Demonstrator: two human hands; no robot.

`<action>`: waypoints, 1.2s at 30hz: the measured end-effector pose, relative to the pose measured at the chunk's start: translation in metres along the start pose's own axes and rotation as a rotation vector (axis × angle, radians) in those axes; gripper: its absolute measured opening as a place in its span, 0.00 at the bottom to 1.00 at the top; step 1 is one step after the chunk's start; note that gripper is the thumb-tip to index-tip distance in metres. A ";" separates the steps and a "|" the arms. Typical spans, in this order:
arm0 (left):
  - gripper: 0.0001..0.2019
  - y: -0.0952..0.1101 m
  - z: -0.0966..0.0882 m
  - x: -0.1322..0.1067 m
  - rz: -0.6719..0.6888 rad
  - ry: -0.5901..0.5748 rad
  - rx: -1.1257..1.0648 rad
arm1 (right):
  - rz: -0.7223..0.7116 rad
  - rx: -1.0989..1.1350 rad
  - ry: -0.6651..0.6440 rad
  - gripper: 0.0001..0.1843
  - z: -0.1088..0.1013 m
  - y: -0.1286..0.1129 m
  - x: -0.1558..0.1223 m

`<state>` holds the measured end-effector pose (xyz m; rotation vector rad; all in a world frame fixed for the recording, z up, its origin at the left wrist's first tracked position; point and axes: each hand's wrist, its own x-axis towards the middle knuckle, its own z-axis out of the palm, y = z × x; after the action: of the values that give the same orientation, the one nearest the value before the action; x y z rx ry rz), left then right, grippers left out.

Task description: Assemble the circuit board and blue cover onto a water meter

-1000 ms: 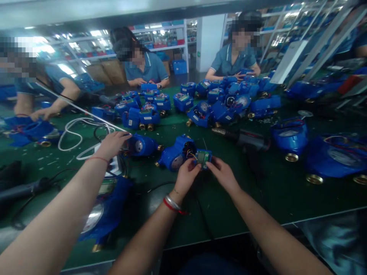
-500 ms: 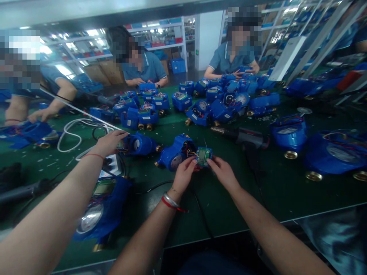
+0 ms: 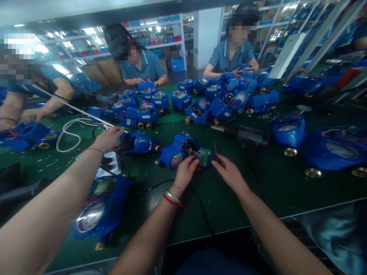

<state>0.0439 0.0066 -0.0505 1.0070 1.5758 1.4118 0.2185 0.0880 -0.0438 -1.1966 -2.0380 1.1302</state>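
Observation:
A small blue display module (image 3: 204, 156) with a greenish screen hangs on coloured wires from an open blue water meter (image 3: 174, 152) lying on the green table. My left hand (image 3: 186, 170), with red and silver bracelets at the wrist, pinches the module's left side. My right hand (image 3: 229, 173) grips its right edge with the fingertips. Both hands hover just above the table (image 3: 218, 206), right in front of the meter.
A co-worker's hand (image 3: 107, 139) reaches in from the left by another blue meter (image 3: 140, 142). A black tool (image 3: 243, 133) lies behind my hands. More meters sit at lower left (image 3: 100, 206), right (image 3: 288, 131) and in a pile at the back (image 3: 223, 99). Other people work across the table.
My hands keep hold of the module, which has tilted flatter toward the table. The co-worker's hand has drawn back a little to the left from the other meter.

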 end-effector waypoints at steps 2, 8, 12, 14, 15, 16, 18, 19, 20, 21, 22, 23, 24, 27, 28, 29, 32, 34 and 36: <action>0.17 0.000 0.000 0.001 -0.002 -0.004 0.003 | 0.002 0.001 0.021 0.31 -0.008 -0.003 -0.014; 0.17 -0.006 -0.001 0.002 0.005 -0.019 -0.006 | 0.048 0.048 0.189 0.26 -0.027 -0.022 -0.071; 0.16 -0.009 -0.001 0.002 0.010 -0.024 -0.014 | -0.010 0.016 0.039 0.22 -0.032 -0.025 -0.094; 0.15 -0.010 -0.001 0.002 0.011 -0.026 -0.017 | -0.041 -0.017 -0.032 0.20 -0.034 -0.022 -0.099; 0.15 -0.011 -0.001 0.002 0.011 -0.028 -0.019 | -0.044 -0.032 -0.047 0.20 -0.036 -0.021 -0.100; 0.15 -0.012 -0.001 0.003 0.012 -0.030 -0.021 | -0.041 -0.047 -0.061 0.19 -0.038 -0.020 -0.101; 0.15 -0.012 -0.002 0.003 0.010 -0.032 -0.024 | -0.021 -0.077 -0.106 0.20 -0.043 -0.019 -0.103; 0.15 -0.013 -0.002 0.003 0.009 -0.034 -0.025 | -0.010 -0.090 -0.131 0.20 -0.046 -0.020 -0.104; 0.15 -0.013 -0.002 0.003 0.008 -0.037 -0.026 | -0.002 -0.102 -0.154 0.20 -0.049 -0.022 -0.105; 0.15 -0.012 -0.002 0.003 0.007 -0.040 -0.028 | 0.003 -0.113 -0.177 0.20 -0.052 -0.023 -0.106; 0.15 -0.012 -0.002 0.003 0.005 -0.044 -0.031 | 0.008 -0.122 -0.195 0.21 -0.054 -0.025 -0.107; 0.15 -0.011 -0.002 0.003 0.003 -0.046 -0.035 | 0.012 -0.127 -0.209 0.21 -0.055 -0.027 -0.108; 0.15 -0.011 -0.002 0.003 0.001 -0.046 -0.038 | 0.013 -0.130 -0.220 0.21 -0.056 -0.028 -0.109; 0.16 -0.009 -0.002 0.002 -0.002 -0.043 -0.046 | 0.022 -0.120 -0.252 0.21 -0.056 -0.029 -0.112; 0.16 -0.009 -0.002 0.002 -0.002 -0.043 -0.048 | 0.029 -0.109 -0.258 0.21 -0.055 -0.029 -0.113; 0.16 -0.009 -0.002 0.002 -0.002 -0.044 -0.049 | 0.035 -0.096 -0.263 0.21 -0.055 -0.029 -0.113; 0.16 -0.009 -0.002 0.002 -0.003 -0.045 -0.055 | 0.048 -0.057 -0.268 0.21 -0.054 -0.026 -0.114; 0.15 -0.008 -0.001 0.002 -0.006 -0.045 -0.062 | 0.066 -0.047 -0.270 0.21 -0.054 -0.026 -0.114; 0.15 -0.008 -0.001 0.002 -0.011 -0.046 -0.070 | 0.107 -0.043 -0.275 0.21 -0.054 -0.028 -0.113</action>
<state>0.0417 0.0077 -0.0580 0.9812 1.4862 1.4164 0.3006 0.0029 0.0059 -1.2421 -2.2317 1.3736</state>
